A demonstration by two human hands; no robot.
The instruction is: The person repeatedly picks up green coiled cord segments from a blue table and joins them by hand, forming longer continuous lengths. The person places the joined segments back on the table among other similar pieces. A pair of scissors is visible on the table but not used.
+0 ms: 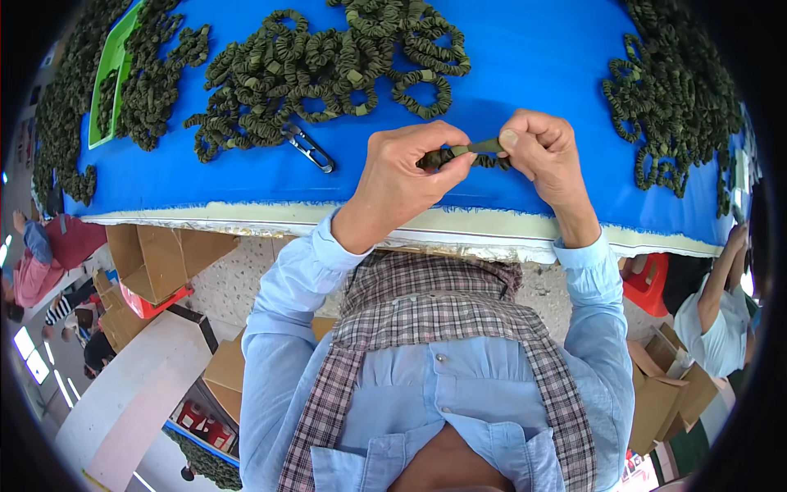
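Between my two hands, just above the near edge of the blue table, is a dark green scrunchie (482, 148) of gathered fabric. My left hand (414, 168) pinches its gathered part between thumb and fingers. A flat, ungathered stretch of its cloth runs across to my right hand (545, 156), whose thumb and forefinger pinch the end. Part of the ring is hidden behind my left fingers. Left of my left hand lies a pair of small thread snips (309, 150). Beyond my hands, a heap of similar green scrunchies (328, 70) is spread on the table.
The blue tablecloth (533, 57) ends in a frayed near edge. More scrunchies are piled at far right (664, 107) and around a green tray (111, 82) at left. Cardboard boxes (156, 258) stand below the table. A red stool (648, 284) and other people are at the sides.
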